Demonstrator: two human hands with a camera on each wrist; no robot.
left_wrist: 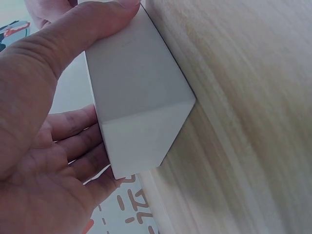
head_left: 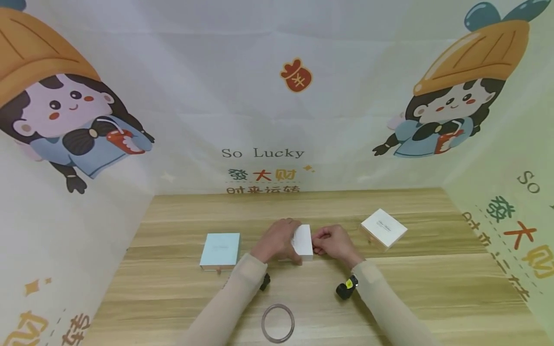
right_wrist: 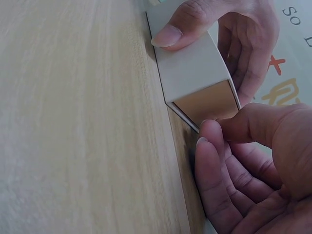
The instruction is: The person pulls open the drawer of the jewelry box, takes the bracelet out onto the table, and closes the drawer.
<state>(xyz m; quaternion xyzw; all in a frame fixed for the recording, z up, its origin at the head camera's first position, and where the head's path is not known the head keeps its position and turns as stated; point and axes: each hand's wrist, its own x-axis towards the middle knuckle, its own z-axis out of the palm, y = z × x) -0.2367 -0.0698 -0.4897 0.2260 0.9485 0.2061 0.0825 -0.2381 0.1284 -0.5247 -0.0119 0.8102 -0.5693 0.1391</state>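
On the wooden table (head_left: 311,307) a white drawer-type gift box (head_left: 306,240) lies between the hands. My left hand (head_left: 280,240) grips its long sides, thumb on the near side and fingers behind, as the left wrist view shows. At the box's right end, a brown drawer face (right_wrist: 209,102) sits inside the white sleeve. My right hand (head_left: 335,242) pinches with thumb and forefinger at this face. What lies between those fingertips is mostly hidden, with only a tiny dark bit showing; it looks like the drawer's pull tab.
A pale blue box (head_left: 220,250) with a small brown tab is to the left. Another white box (head_left: 384,227) stands at the right, turned at an angle. Close to the front lies a purplish bangle (head_left: 278,305). Printed cloth walls (head_left: 195,120) enclose the table's back and sides.
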